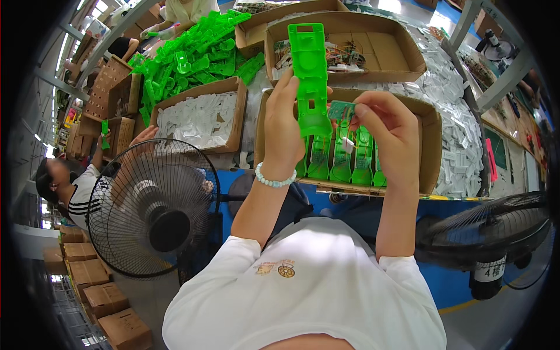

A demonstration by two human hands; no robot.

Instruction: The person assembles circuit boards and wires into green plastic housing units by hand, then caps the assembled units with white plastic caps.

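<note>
My left hand (283, 125) grips a long bright green plastic housing (311, 81), held upright with its hollow inner side toward me. Between thumb and fingers of my right hand (392, 131) is a small green circuit board (341, 109), close beside the lower part of the housing. Thin wires and a small white part (348, 145) hang beneath the board; where they attach I cannot tell. Below both hands, a cardboard box (429, 146) holds several green housings (319, 158) in a row, with boards and wires showing in them.
Behind stands a cardboard tray (385, 49) with wired parts. White plastic pieces fill a box (236, 116) at left and spread over the table's right side (461, 146). Green housings are heaped (198, 52) far left. Fans (169, 230) flank me; a co-worker (87, 186) sits left.
</note>
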